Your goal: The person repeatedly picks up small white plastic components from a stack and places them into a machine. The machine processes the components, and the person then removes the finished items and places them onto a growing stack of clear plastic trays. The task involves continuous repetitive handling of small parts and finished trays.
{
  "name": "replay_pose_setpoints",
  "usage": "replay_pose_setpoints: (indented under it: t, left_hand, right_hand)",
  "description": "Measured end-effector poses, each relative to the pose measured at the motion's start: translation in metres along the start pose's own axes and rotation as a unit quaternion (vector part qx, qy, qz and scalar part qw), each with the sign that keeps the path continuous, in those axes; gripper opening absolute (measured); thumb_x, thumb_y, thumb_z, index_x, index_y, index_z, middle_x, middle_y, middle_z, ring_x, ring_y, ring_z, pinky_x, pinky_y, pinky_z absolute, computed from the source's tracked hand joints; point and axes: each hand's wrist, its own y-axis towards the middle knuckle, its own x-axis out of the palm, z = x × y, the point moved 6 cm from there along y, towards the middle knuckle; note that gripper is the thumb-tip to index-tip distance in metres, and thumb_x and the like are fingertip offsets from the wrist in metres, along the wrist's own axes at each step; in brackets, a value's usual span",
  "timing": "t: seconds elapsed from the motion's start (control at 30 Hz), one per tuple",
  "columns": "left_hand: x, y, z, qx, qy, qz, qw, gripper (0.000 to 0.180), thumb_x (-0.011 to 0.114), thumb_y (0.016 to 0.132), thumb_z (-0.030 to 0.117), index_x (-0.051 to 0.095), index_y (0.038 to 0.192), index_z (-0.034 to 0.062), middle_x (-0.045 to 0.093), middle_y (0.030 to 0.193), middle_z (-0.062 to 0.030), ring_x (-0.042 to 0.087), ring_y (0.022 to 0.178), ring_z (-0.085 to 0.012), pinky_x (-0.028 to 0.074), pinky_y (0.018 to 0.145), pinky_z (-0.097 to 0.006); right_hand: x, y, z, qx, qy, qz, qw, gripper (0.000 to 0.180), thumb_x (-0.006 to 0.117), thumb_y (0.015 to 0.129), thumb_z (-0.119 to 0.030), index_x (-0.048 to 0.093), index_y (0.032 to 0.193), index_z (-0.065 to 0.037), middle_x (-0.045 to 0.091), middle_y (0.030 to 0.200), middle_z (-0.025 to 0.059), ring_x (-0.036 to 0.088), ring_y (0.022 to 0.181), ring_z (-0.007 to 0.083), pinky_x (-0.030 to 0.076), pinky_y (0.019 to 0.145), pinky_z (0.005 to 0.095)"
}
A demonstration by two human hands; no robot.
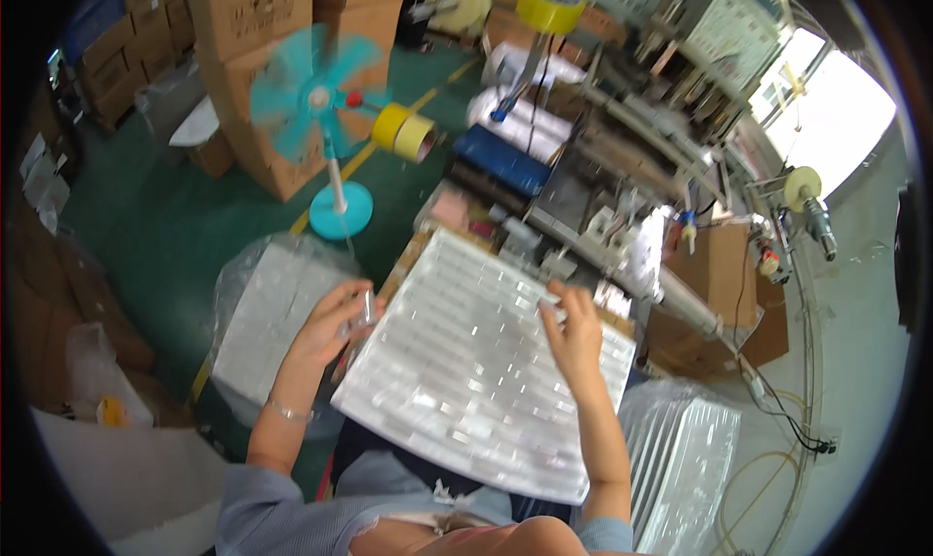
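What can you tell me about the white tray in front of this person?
The white tray looks shallow, roughly rectangular and plastic-like, with rows of small shiny pieces too blurred to identify. It lies diagonally in view, brown cardboard showing past its left edge. The right hand is over its far right part; contact is unclear.

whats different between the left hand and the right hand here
The left hand is beside the left edge of the white tray; the right hand is over its upper right part.
The left hand grips a small clear piece; whether the right hand holds anything is unclear.
The left hand has a bracelet below it; the right hand shows none.
Both are ungloved.
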Motion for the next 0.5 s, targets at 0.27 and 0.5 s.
replay_pose_setpoints:
  t: [0.27,0.5]
  left_hand:
    - [0.066,-0.050,-0.012,0.393,0.563,-0.075,0.723,0.024,0.064,0.074,0.005,0.057,0.097,0.0000,0.061,0.094,-0.0115,0.059,0.086,-0.0292,0.048,0.073,-0.033]
    - [0.047,-0.047,-0.040,0.317,0.768,-0.087,0.550,0.020,0.052,0.073,0.005,0.057,0.092,0.0018,0.055,0.094,-0.0079,0.054,0.092,-0.0243,0.044,0.077,-0.034]
  right_hand:
    - [0.043,-0.050,-0.054,-0.107,0.026,-0.084,0.990,0.023,0.068,0.073,-0.007,0.064,0.095,-0.013,0.057,0.072,0.0060,0.059,0.058,0.0217,0.048,0.050,0.0341]
    - [0.095,-0.098,-0.096,-0.250,-0.058,-0.171,0.951,0.018,0.058,0.077,-0.011,0.064,0.094,-0.012,0.055,0.078,0.0039,0.059,0.069,0.0184,0.050,0.055,0.0298]
